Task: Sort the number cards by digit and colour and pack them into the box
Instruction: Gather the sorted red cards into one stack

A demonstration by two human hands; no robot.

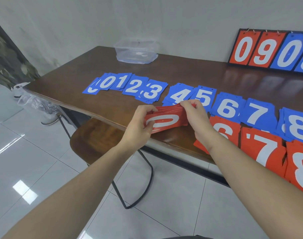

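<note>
Sorting mostly done: blue piles (pixel 179 96) zero to eight rowed across table (pixel 88 66), red six to eight at four o'clock. Red stack (pixel 164 120) gripped by left hand (pixel 138 125), pinched by right hand (pixel 197 112). Box (pixel 136 51) at twelve o'clock, unfilled.

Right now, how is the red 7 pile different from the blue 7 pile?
The red 7 pile is red; the blue 7 pile is blue. The red 7 pile lies in the front row near the table edge; the blue 7 pile lies behind it. The red pile's edge overlaps the blue pile's front edge. Both show a white 7 and lie flat.
</note>
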